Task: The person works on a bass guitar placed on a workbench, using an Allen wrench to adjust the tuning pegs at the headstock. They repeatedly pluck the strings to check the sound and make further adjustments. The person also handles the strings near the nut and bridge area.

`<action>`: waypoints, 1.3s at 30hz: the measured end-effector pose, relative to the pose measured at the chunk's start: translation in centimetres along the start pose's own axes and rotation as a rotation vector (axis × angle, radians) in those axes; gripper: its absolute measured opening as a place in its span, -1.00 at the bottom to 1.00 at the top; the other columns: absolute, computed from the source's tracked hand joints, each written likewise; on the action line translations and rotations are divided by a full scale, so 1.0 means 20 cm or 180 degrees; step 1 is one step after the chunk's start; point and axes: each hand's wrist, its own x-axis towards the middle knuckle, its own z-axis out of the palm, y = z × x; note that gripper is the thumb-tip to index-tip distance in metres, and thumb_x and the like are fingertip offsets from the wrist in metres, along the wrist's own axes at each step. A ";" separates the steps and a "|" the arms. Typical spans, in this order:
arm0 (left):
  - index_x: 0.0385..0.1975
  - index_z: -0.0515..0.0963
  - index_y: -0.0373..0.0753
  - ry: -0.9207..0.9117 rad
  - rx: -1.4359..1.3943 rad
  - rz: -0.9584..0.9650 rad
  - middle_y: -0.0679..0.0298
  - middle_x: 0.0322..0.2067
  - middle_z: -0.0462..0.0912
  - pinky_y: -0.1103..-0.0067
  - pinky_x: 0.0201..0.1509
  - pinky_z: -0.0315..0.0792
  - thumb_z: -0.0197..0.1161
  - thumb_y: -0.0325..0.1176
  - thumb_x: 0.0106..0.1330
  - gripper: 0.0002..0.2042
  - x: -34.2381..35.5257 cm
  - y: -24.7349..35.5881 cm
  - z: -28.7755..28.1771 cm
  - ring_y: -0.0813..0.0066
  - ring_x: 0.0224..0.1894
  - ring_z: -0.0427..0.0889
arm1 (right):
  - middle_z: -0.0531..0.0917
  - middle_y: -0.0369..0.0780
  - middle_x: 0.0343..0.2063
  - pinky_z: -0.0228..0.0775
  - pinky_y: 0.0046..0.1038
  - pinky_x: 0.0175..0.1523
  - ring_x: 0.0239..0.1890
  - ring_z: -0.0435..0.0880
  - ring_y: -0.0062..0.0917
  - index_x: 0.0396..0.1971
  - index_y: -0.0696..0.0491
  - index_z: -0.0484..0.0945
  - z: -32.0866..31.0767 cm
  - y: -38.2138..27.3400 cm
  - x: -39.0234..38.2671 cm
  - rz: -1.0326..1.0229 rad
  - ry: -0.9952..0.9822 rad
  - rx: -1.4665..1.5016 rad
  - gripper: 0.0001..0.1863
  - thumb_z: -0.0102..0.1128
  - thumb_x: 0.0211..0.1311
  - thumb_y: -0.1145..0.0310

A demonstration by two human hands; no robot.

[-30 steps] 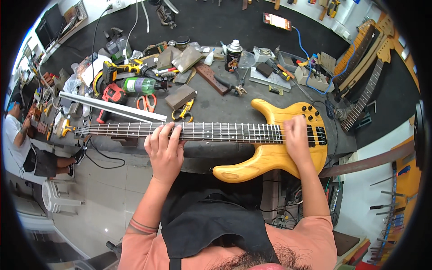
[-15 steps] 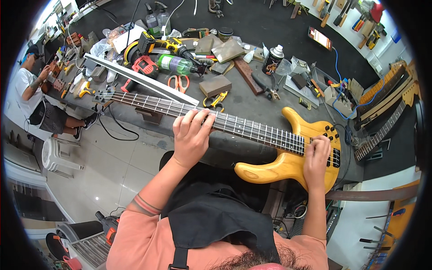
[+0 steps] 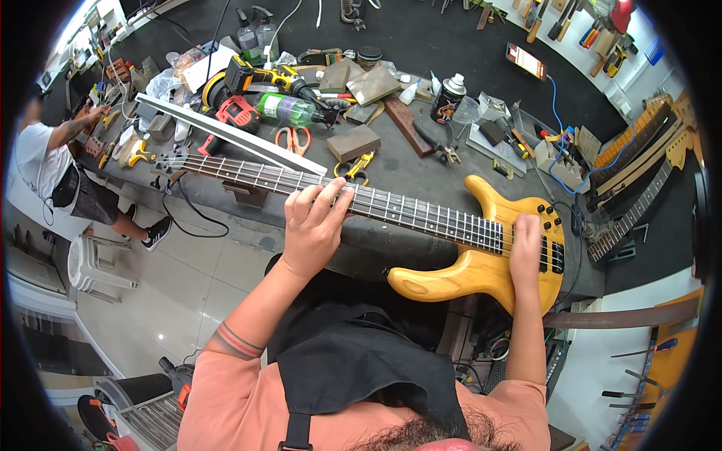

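Note:
A bass guitar with a glossy yellow wooden body and a dark fretted neck lies slantwise along the front of the workbench, its headstock at the left. My left hand wraps the middle of the neck from the near side, fingertips on the strings; the thumb is hidden. Over the body, my right hand is at the strings between the neck's end and the bridge. Its fingers look bent down but are smeared, and their tips cannot be made out. Under the neck near the headstock stands a dark support block.
Beyond the neck, the workbench carries orange-handled scissors, a red power tool, a spray can, sanding blocks and a long metal bar. A phone lies farther back. Another person stands at the left.
My right hand's fingers have shifted over the strings; my left hand keeps its place on the neck. The other person has stepped and stretched an arm toward the bench. The view has shifted slightly.

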 end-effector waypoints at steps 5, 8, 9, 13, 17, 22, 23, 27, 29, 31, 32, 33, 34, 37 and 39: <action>0.26 0.74 -0.10 -0.0048 0.0041 -0.0152 0.34 0.38 0.66 0.17 0.46 0.32 0.55 -0.34 0.29 -0.51 -0.01 0.02 -0.02 0.19 0.37 0.54 | 0.52 -0.09 -0.12 0.36 -0.19 0.30 0.02 0.52 -0.17 -0.12 0.16 0.41 -0.03 -0.20 -0.04 -0.0635 0.0165 -0.0535 -0.76 0.17 0.75 0.32; 0.28 0.73 -0.11 -0.0007 0.0093 -0.0185 0.37 0.29 0.70 0.20 0.47 0.30 0.54 -0.34 0.29 -0.50 0.00 0.06 -0.01 0.30 0.37 0.56 | 0.57 -0.06 -0.07 0.35 -0.14 0.37 0.12 0.58 -0.11 -0.16 0.14 0.46 -0.06 -0.20 -0.13 -0.0949 -0.0186 -0.1359 -0.82 0.24 0.68 0.38; 0.28 0.73 -0.10 -0.0028 0.0107 -0.0234 0.37 0.28 0.70 0.20 0.47 0.30 0.54 -0.34 0.29 -0.50 0.00 0.07 -0.01 0.29 0.37 0.56 | 0.57 -0.06 -0.06 0.35 -0.14 0.39 0.14 0.59 -0.11 -0.16 0.13 0.47 -0.07 -0.21 -0.14 -0.1283 -0.0227 -0.1651 -0.81 0.23 0.68 0.37; 0.27 0.74 -0.09 -0.0048 0.0057 -0.0318 0.37 0.27 0.71 0.21 0.46 0.31 0.55 -0.34 0.28 -0.50 0.02 0.08 -0.05 0.28 0.35 0.57 | 0.61 -0.07 0.00 0.33 -0.15 0.46 0.17 0.59 -0.12 -0.15 0.14 0.46 -0.16 -0.07 -0.13 -0.0430 -0.0387 0.0925 -0.83 0.28 0.61 0.41; 0.25 0.76 -0.08 -0.0047 0.0079 -0.0221 0.35 0.29 0.71 0.21 0.43 0.31 0.58 -0.32 0.25 -0.50 0.01 0.04 -0.04 0.21 0.34 0.55 | 0.55 -0.10 -0.01 0.31 -0.16 0.48 0.18 0.56 -0.22 -0.11 0.11 0.43 -0.07 -0.17 -0.17 -0.1442 0.0004 -0.2101 -0.76 0.11 0.75 0.24; 0.21 0.80 -0.07 -0.0067 0.0136 -0.0105 0.33 0.32 0.70 0.18 0.42 0.33 0.60 -0.33 0.22 -0.51 0.04 0.04 -0.07 0.16 0.34 0.54 | 0.55 -0.05 0.09 0.22 -0.04 0.53 0.24 0.52 -0.05 -0.06 0.11 0.46 -0.12 -0.14 -0.14 -0.0222 -0.0161 0.0066 -0.76 0.30 0.63 0.28; 0.21 0.81 -0.06 -0.0081 0.0049 -0.0096 0.32 0.32 0.70 0.17 0.42 0.34 0.59 -0.34 0.23 -0.52 0.03 0.02 -0.05 0.16 0.34 0.54 | 0.55 -0.05 0.10 0.21 -0.03 0.55 0.27 0.52 -0.05 -0.06 0.10 0.46 -0.11 -0.13 -0.13 -0.0126 -0.0300 -0.0168 -0.76 0.31 0.63 0.29; 0.22 0.80 -0.05 -0.0138 0.0082 0.0031 0.31 0.31 0.70 0.16 0.42 0.35 0.58 -0.35 0.24 -0.52 0.02 -0.01 -0.04 0.15 0.35 0.54 | 0.54 -0.04 0.12 0.25 -0.08 0.52 0.28 0.53 -0.08 -0.06 0.09 0.45 -0.08 -0.18 -0.18 -0.1164 0.0152 -0.1329 -0.84 0.23 0.68 0.35; 0.23 0.79 -0.06 -0.0159 0.0048 0.0043 0.31 0.31 0.70 0.15 0.42 0.34 0.57 -0.35 0.26 -0.52 0.03 -0.01 -0.04 0.16 0.36 0.54 | 0.55 -0.03 0.07 0.28 -0.09 0.46 0.24 0.55 -0.07 -0.09 0.09 0.47 -0.09 -0.17 -0.16 -0.0923 0.0488 -0.0305 -0.85 0.26 0.61 0.39; 0.23 0.78 -0.07 -0.0205 0.0081 0.0044 0.31 0.29 0.70 0.15 0.42 0.34 0.57 -0.33 0.26 -0.52 0.03 0.00 -0.05 0.17 0.36 0.55 | 0.56 -0.05 0.02 0.31 -0.10 0.41 0.19 0.55 -0.09 -0.11 0.11 0.48 -0.11 -0.15 -0.14 -0.0837 0.0233 -0.0807 -0.85 0.27 0.61 0.39; 0.23 0.77 -0.08 -0.0226 0.0101 0.0044 0.31 0.29 0.70 0.15 0.43 0.34 0.57 -0.32 0.26 -0.52 0.04 0.00 -0.06 0.18 0.36 0.56 | 0.56 -0.06 0.00 0.32 -0.10 0.39 0.17 0.55 -0.10 -0.13 0.12 0.49 -0.11 -0.15 -0.12 -0.0793 0.0104 -0.1055 -0.84 0.27 0.61 0.39; 0.23 0.76 -0.08 -0.0216 0.0081 0.0028 0.31 0.28 0.70 0.15 0.43 0.33 0.57 -0.31 0.26 -0.52 0.04 0.00 -0.05 0.19 0.35 0.56 | 0.56 -0.09 -0.07 0.33 -0.11 0.31 0.10 0.54 -0.11 -0.16 0.15 0.48 -0.08 -0.16 -0.10 -0.1286 -0.0091 -0.1844 -0.81 0.25 0.64 0.36; 0.23 0.76 -0.09 -0.0204 0.0064 0.0012 0.32 0.28 0.70 0.15 0.43 0.33 0.57 -0.29 0.26 -0.51 0.04 0.01 -0.05 0.19 0.35 0.56 | 0.55 -0.08 -0.07 0.33 -0.10 0.31 0.09 0.54 -0.10 -0.16 0.16 0.48 -0.07 -0.13 -0.09 -0.1147 -0.0108 -0.1760 -0.80 0.24 0.66 0.34; 0.24 0.75 -0.09 -0.0178 0.0055 0.0003 0.31 0.26 0.70 0.15 0.44 0.31 0.58 -0.26 0.26 -0.50 0.04 0.00 -0.05 0.20 0.35 0.57 | 0.52 -0.03 -0.09 0.34 -0.08 0.29 0.06 0.52 -0.06 -0.14 0.19 0.47 -0.03 0.02 -0.04 -0.0861 -0.0086 -0.1214 -0.74 0.19 0.72 0.29; 0.22 0.74 -0.08 -0.0189 0.0120 -0.0031 0.31 0.26 0.69 0.16 0.43 0.30 0.59 -0.25 0.26 -0.51 0.03 0.00 -0.05 0.20 0.35 0.56 | 0.51 -0.01 -0.09 0.36 -0.09 0.27 0.05 0.52 -0.04 -0.13 0.21 0.46 -0.05 0.06 -0.01 -0.0395 -0.0033 -0.0661 -0.74 0.18 0.74 0.30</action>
